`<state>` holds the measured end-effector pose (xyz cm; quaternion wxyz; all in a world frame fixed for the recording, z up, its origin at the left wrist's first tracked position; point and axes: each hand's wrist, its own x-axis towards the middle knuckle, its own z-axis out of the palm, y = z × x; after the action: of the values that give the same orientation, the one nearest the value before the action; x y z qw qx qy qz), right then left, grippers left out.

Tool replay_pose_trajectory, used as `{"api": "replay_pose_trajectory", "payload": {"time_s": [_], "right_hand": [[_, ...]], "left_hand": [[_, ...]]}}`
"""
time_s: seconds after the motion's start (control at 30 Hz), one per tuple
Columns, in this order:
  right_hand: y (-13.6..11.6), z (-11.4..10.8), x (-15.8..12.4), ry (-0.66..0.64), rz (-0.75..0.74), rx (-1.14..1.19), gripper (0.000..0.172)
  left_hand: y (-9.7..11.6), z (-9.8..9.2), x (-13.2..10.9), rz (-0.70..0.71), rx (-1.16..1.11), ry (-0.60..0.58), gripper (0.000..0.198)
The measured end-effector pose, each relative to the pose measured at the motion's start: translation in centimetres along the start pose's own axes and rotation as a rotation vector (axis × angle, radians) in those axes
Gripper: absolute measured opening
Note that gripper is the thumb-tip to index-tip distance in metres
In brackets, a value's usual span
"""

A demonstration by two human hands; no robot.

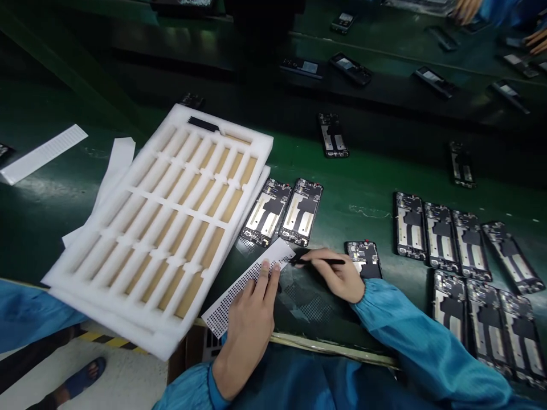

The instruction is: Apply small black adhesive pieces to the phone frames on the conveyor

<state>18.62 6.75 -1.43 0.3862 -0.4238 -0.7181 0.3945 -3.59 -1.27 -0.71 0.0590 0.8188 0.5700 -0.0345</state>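
Perforated white sheet [220, 310] lies pinned under my left hand [250, 319], fingers flat, seemingly for steadiness. My right hand [335, 279] grips a black pen-shaped tool [329, 262] at the sheet's edge.

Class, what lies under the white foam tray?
Tan backing sheet shows in the empty slots of the white foam tray; a second foam tray lies beneath, hiding the green bench.
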Motion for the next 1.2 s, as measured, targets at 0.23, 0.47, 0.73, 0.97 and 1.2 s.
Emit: {"api": "replay_pose_trajectory", "payload": {"time_s": [0.23, 0.47, 0.73, 0.97, 1.2], "right_hand": [[0.2, 0.2, -1.8, 0.108, 0.237, 0.129, 0.019], [0.0, 0.1, -1.9, 0.054, 0.145, 0.026, 0.03], [-0.4, 0.1, -1.4, 0.076, 0.171, -0.017, 0.028], [-0.8, -0.1, -1.0, 0.104, 0.21, -0.022, 0.026], [-0.6, -0.2, -1.2, 0.119, 0.187, -0.058, 0.025]], "left_hand": [[0.6, -0.7, 1.2, 0.014, 0.063, 0.019, 0.073], [1.2, -1.1, 2.1, 0.05, 0.047, 0.047, 0.067], [0.6, -0.9, 2.4, 0.102, -0.008, 0.025, 0.068], [0.3, -0.6, 2.7, 0.1, -0.017, 0.015, 0.074], [0.4, -0.8, 2.6, 0.091, 0.007, -0.027, 0.075]]}}
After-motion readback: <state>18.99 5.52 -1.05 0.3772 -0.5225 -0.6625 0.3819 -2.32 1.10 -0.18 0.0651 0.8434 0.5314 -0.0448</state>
